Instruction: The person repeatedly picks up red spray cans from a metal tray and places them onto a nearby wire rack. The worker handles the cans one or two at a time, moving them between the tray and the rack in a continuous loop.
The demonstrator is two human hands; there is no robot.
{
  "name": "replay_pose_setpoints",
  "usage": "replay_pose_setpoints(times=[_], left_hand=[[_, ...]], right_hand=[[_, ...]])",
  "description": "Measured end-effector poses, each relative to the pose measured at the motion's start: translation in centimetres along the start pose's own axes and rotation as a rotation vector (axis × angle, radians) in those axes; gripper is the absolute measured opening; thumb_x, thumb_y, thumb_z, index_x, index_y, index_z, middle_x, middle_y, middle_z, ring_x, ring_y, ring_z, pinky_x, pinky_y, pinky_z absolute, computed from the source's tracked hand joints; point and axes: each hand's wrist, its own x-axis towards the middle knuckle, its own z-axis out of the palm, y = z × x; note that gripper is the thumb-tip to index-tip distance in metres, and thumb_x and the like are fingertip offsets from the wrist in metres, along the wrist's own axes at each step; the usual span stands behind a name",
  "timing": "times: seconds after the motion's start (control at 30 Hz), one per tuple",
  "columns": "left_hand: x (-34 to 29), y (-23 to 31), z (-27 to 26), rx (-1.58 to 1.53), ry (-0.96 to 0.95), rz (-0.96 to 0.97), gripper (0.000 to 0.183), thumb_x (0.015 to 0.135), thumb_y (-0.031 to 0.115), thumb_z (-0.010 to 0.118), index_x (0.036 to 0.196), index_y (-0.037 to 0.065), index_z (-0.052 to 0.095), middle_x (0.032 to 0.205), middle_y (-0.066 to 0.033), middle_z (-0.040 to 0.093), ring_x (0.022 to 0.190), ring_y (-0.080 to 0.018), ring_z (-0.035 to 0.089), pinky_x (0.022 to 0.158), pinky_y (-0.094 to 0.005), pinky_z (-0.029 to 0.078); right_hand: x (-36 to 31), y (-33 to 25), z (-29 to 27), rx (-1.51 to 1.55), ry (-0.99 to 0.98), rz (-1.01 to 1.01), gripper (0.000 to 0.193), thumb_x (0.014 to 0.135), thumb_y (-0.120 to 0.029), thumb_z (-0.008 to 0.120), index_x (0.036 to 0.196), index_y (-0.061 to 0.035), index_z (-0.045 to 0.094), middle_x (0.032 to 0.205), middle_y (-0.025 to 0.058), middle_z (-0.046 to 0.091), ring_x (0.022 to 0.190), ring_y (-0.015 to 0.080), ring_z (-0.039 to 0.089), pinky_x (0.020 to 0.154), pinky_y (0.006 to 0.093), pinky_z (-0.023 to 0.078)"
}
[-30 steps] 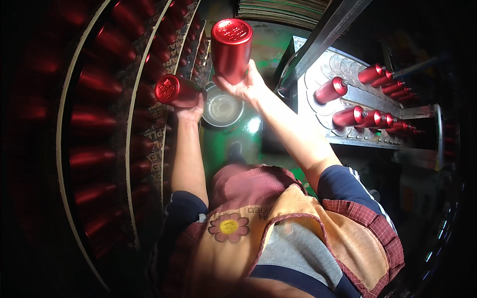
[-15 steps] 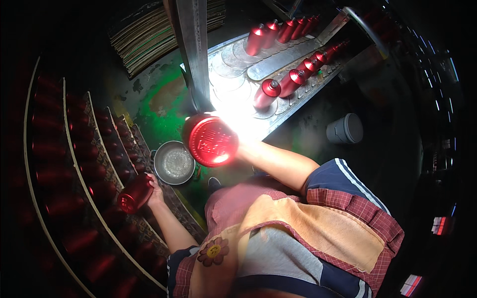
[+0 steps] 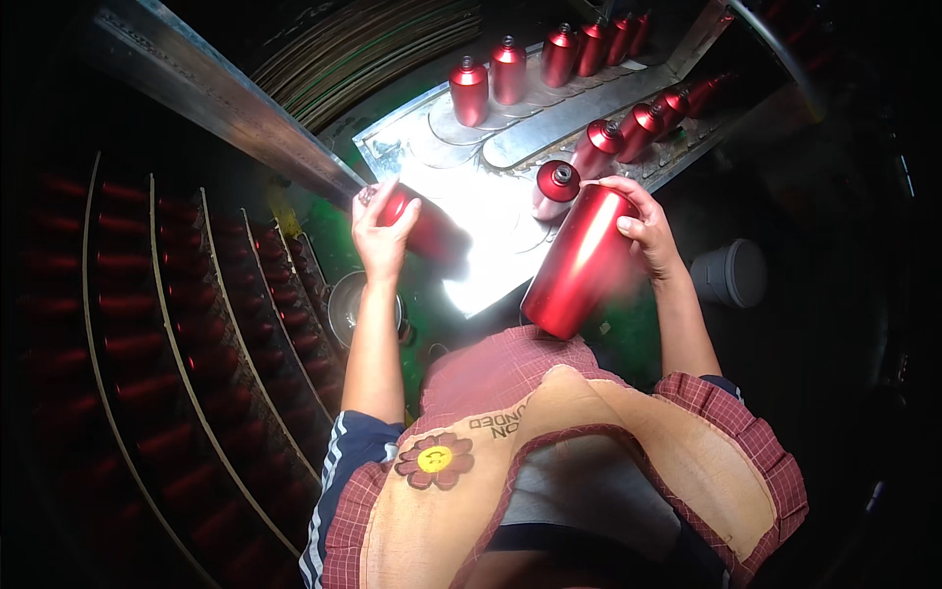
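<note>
My left hand (image 3: 381,240) is closed round a glossy red metal bottle (image 3: 429,234), which lies tilted over the brightly lit near end of a conveyor (image 3: 453,149). Its far part is washed out by glare. To the right, my right hand (image 3: 652,232) grips a second red bottle (image 3: 579,263), fingers round its upper end and thumb on its side. That bottle slants down toward my apron. Just behind it, a red bottle with an open neck (image 3: 557,187) stands on the conveyor.
Two rows of upright red bottles (image 3: 508,71) run away along the conveyor, split by a metal strip (image 3: 569,120). A steel post (image 3: 231,93) slants at the left. Shelves of red bottles (image 3: 132,344) fill the left. A metal pan (image 3: 345,306) and a lidded bucket (image 3: 731,273) flank me.
My left hand has carried its bottle from beside the shelves up to the conveyor. My right hand has moved right, its bottle now side-on instead of base-first. The view has shifted too.
</note>
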Motion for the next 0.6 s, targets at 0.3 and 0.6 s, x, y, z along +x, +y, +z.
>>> replay_pose_setpoints(times=[0.3, 0.6], left_hand=[[-1.0, -2.8, 15.9, 0.566, -0.2, -0.08, 0.043, 0.073, 0.022, 0.082, 0.114, 0.028, 0.073, 0.136, -0.0095, 0.051, 0.123, -0.0371, 0.048, 0.099, -0.0459, 0.046], [-9.4, 4.8, 9.4, 0.304, -0.05, -0.076, 0.051, 0.077, -0.001, 0.073, 0.126, 0.012, 0.068, 0.141, -0.0162, 0.05, 0.122, -0.03, 0.054, 0.1, -0.0393, 0.047]], right_hand=[[3.3, 7.3, -3.4, -0.821, 0.125, -0.507, 0.043, 0.067, -0.017, 0.081, 0.109, -0.0226, 0.075, 0.133, 0.0075, 0.059, 0.123, 0.031, 0.049, 0.108, 0.0425, 0.039], [9.5, 17.1, -6.9, -0.814, 0.168, -0.533, 0.043, 0.063, -0.008, 0.08, 0.102, -0.0252, 0.076, 0.136, 0.003, 0.054, 0.121, 0.034, 0.046, 0.103, 0.0427, 0.043]])
